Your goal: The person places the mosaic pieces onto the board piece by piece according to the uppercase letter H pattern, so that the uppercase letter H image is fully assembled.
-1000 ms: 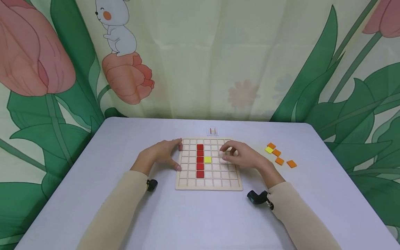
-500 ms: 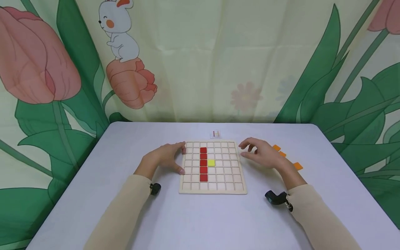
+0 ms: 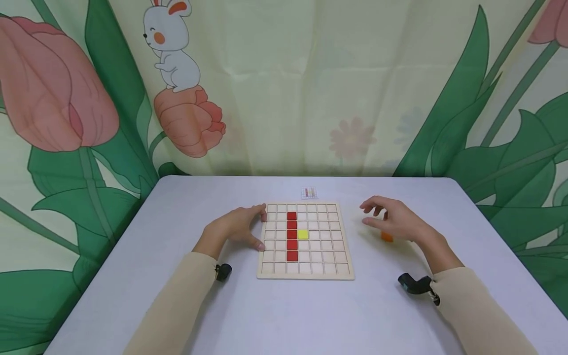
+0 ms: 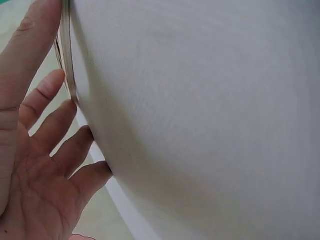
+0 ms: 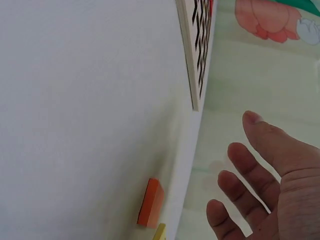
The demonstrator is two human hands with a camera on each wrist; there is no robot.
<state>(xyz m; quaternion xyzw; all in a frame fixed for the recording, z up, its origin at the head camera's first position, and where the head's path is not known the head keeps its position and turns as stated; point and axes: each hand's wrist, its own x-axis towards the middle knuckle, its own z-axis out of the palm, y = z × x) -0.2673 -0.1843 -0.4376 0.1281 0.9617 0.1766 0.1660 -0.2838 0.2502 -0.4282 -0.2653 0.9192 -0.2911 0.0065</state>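
A wooden grid board (image 3: 306,276) lies on the table, bearing a column of several red tiles (image 3: 292,234) and one yellow tile (image 3: 303,234) beside the column's middle. My left hand (image 3: 237,226) rests against the board's left edge, its thumb and fingers spread along it. In the left wrist view, the fingers (image 4: 52,125) of that hand reach the edge. Right of the board, my right hand (image 3: 395,217) hovers with loosely bent fingers and nothing between them. An orange tile (image 3: 387,237) shows just under it; other loose tiles are hidden by the hand and forearm.
A small card (image 3: 309,193) with a printed grid pattern lies behind the board. In the right wrist view, a loose yellow tile (image 5: 160,232) sits near the orange one. A printed curtain (image 3: 284,98) hangs behind the white table (image 3: 306,320).
My right hand has moved from above the board's right side out to the loose tiles, now covering most of them. The left hand stays at the board's edge. The head view has shifted slightly.
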